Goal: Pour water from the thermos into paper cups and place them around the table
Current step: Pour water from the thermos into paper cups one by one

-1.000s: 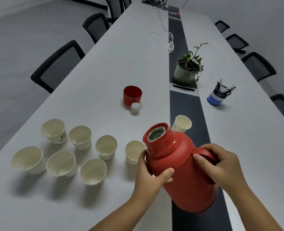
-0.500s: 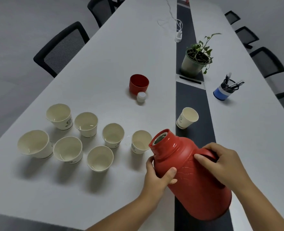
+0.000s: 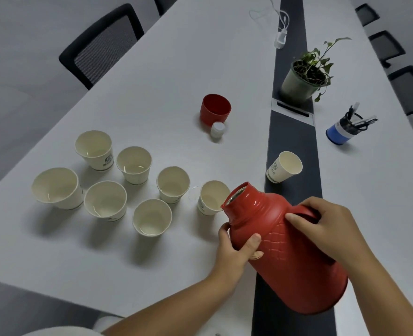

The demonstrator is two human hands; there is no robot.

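I note the glossy red quilted thermos tilted, mouth toward 10 o'clock over a paper cup; left hand fingers curl round its neck, right hand grips the handle

We see both our forearms bare from the lower edge of the view up to the wrists, with no sleeve, watch, band or ring on either. Our left hand and right hand wear no gloves, and the nails are short and unpainted. At the bottom left a small patch of pale, light-coloured clothing shows, too little to tell its kind.
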